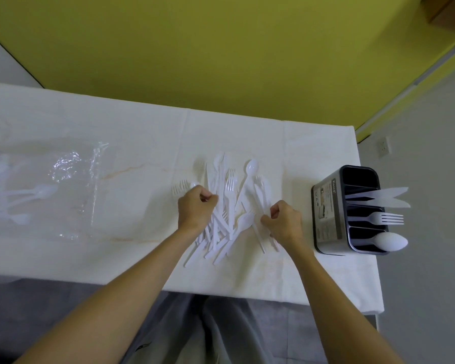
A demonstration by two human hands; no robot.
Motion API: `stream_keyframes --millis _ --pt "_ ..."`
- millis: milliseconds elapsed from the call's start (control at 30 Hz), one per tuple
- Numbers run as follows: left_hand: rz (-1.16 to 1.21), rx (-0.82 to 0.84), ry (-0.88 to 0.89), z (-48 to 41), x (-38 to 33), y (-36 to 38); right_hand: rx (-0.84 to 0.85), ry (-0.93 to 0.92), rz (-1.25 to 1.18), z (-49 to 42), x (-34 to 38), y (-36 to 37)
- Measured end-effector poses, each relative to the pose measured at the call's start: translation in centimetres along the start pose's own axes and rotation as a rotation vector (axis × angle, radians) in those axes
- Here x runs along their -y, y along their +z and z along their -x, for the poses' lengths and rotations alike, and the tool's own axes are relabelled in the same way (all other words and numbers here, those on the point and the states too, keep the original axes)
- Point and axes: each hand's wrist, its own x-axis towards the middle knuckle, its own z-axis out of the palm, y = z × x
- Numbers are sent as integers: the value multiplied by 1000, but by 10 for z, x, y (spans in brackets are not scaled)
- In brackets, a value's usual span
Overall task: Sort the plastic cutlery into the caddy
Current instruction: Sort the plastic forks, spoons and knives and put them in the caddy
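Note:
A loose pile of white plastic cutlery [227,206] lies in the middle of the white table: forks, knives and spoons crossing each other. My left hand [196,207] sits on the pile's left side, fingers curled round handles of several pieces, fork tines and a spoon bowl showing beyond its knuckles. My right hand [284,222] is at the pile's right side and pinches the thin handles of pieces there. The black caddy [329,214] stands at the table's right end with two knives [378,197], a fork [381,219] and a spoon [390,241] in separate slots.
A clear plastic bag [63,185] with more white spoons lies on the left of the table [142,143]. The table's right edge runs just past the caddy. A yellow wall is behind; my grey-trousered legs are below the near edge.

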Motion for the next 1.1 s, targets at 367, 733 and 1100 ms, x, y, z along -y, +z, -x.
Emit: stream_keyframes --millis 367,733,1100 --pt "63 60 -58 21 12 0 121 12 152 4 10 -4" --pt "-132 183 -13 18 2 21 161 14 107 20 5 7" --pt "9 156 -47 25 10 -3 128 50 -219 20 -12 -18"
